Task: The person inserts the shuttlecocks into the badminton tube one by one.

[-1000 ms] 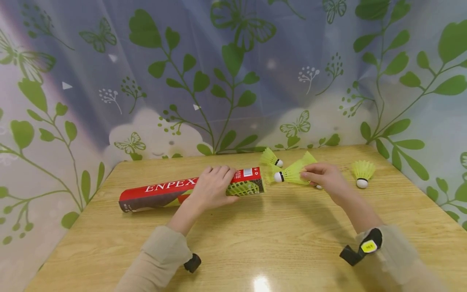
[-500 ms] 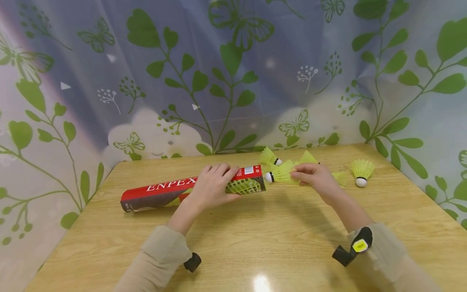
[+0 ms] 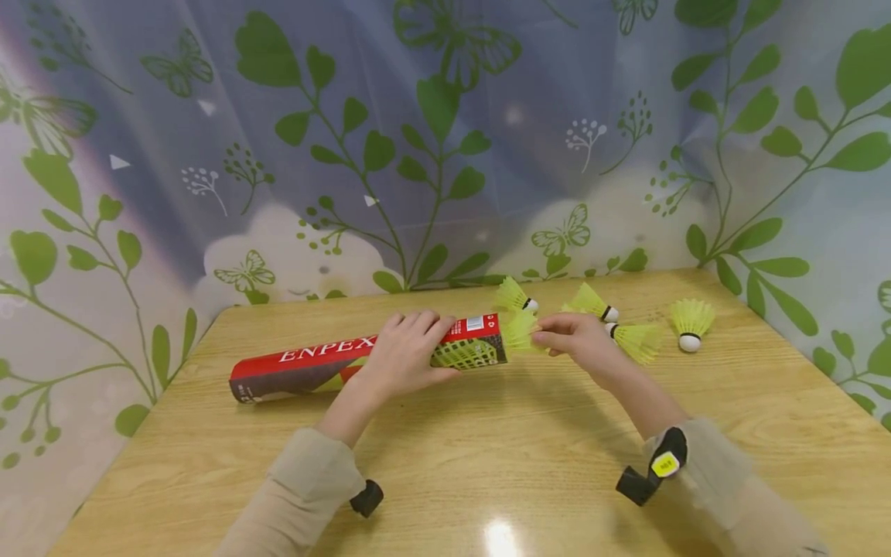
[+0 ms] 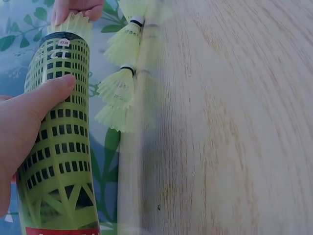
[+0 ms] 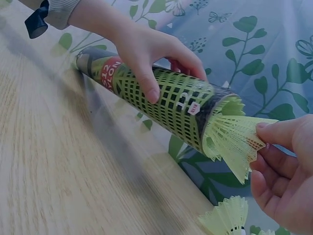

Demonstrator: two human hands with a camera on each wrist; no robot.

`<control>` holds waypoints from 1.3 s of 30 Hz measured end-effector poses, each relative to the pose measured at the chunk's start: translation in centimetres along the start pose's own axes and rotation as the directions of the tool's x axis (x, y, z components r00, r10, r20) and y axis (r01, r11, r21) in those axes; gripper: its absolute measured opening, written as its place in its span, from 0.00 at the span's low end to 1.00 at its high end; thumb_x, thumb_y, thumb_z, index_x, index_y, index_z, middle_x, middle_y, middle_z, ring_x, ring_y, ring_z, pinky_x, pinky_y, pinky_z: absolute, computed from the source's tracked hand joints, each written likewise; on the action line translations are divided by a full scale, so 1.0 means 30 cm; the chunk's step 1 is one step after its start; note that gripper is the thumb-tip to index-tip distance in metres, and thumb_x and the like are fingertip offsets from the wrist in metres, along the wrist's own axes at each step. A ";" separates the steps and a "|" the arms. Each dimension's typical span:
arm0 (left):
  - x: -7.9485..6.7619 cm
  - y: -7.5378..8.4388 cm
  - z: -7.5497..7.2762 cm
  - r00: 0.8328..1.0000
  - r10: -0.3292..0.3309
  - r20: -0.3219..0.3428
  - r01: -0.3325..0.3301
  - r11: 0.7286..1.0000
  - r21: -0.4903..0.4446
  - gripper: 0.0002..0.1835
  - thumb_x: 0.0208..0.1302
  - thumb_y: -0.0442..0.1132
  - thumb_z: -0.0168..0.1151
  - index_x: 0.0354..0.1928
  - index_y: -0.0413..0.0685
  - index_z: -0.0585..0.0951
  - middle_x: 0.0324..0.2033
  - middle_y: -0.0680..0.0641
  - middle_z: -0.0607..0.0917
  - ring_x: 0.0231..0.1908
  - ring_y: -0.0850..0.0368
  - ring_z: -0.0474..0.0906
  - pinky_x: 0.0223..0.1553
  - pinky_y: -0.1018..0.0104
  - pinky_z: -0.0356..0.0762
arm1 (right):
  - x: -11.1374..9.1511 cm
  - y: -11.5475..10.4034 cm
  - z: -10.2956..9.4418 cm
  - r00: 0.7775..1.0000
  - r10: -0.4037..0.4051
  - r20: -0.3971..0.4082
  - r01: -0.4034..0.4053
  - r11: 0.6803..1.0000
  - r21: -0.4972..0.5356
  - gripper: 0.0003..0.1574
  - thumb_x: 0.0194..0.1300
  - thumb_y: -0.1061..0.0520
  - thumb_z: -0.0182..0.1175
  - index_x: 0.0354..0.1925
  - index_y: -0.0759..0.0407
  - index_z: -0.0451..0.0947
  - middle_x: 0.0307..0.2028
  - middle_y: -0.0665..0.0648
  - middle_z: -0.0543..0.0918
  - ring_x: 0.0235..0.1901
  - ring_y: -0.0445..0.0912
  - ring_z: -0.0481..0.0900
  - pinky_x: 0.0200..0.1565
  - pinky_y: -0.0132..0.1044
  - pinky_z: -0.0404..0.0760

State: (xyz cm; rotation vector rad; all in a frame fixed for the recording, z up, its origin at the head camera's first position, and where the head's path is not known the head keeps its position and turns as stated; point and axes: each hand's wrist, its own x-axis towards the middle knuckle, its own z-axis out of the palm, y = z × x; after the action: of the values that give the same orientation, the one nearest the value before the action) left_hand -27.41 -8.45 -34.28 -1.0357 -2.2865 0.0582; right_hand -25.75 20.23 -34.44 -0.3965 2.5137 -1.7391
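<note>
A red, black and green shuttlecock tube [image 3: 327, 357] lies on its side on the wooden table, its mouth facing right. My left hand [image 3: 407, 350] grips it near the mouth, fingers over the top and thumb along the near side. At the mouth, my right hand [image 3: 574, 340] pinches the skirt edge of a yellow shuttlecock [image 5: 234, 139] between thumb and fingers. The cork end of this shuttlecock is inside the tube and hidden, while the skirt sticks out. Another yellow skirt [image 5: 230, 106] shows just inside the tube's rim in the right wrist view.
Several loose yellow shuttlecocks lie on the wooden table [image 3: 445, 464]: one behind the tube mouth [image 3: 513, 295], two past my right hand, including a tipped one [image 3: 636, 340], and one farther right [image 3: 691, 321]. A patterned curtain [image 3: 445, 155] hangs along the back edge.
My right hand has moved left, bringing the shuttlecock from outside the tube to cork-first inside its mouth. The left hand and tube have stayed nearly still.
</note>
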 end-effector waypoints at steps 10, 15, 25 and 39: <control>-0.001 0.005 0.000 1.000 0.002 -0.001 -0.002 1.000 0.004 0.40 0.41 0.65 0.68 0.54 0.48 0.74 0.41 0.47 0.77 0.40 0.49 0.76 0.42 0.54 0.70 | 0.019 0.000 0.058 1.000 -0.025 0.009 0.025 0.999 0.039 0.18 0.63 0.58 0.59 0.46 0.71 0.77 0.40 0.56 0.79 0.38 0.48 0.77 0.44 0.49 0.75; -0.007 0.005 0.004 1.000 -0.004 0.002 0.004 1.000 0.005 0.41 0.40 0.65 0.69 0.54 0.48 0.75 0.42 0.47 0.78 0.40 0.49 0.76 0.42 0.54 0.70 | 0.017 0.000 0.072 1.000 -0.024 0.009 0.024 1.000 0.018 0.19 0.63 0.57 0.59 0.47 0.71 0.78 0.40 0.56 0.80 0.39 0.49 0.77 0.42 0.44 0.76; -0.013 0.002 0.005 0.999 0.015 -0.044 -0.014 0.999 0.029 0.41 0.41 0.65 0.69 0.54 0.47 0.75 0.41 0.47 0.78 0.39 0.50 0.76 0.40 0.56 0.71 | 0.019 0.002 0.084 1.000 0.004 -0.002 -0.004 1.000 0.030 0.21 0.63 0.56 0.60 0.48 0.71 0.77 0.40 0.56 0.82 0.36 0.48 0.75 0.42 0.47 0.74; -0.005 0.016 0.000 0.997 0.030 -0.070 -0.028 0.999 0.025 0.40 0.41 0.66 0.68 0.54 0.48 0.75 0.40 0.47 0.78 0.38 0.52 0.77 0.40 0.56 0.71 | 0.039 0.007 0.119 1.000 -0.028 0.008 0.027 0.999 0.042 0.19 0.63 0.63 0.56 0.49 0.76 0.75 0.32 0.53 0.81 0.25 0.43 0.70 0.31 0.40 0.72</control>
State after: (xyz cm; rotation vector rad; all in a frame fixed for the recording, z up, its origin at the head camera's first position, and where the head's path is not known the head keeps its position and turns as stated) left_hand -27.02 -8.20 -34.49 -1.0423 -2.2023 0.0598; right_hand -26.23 16.77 -35.80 -0.4372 2.4732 -1.7918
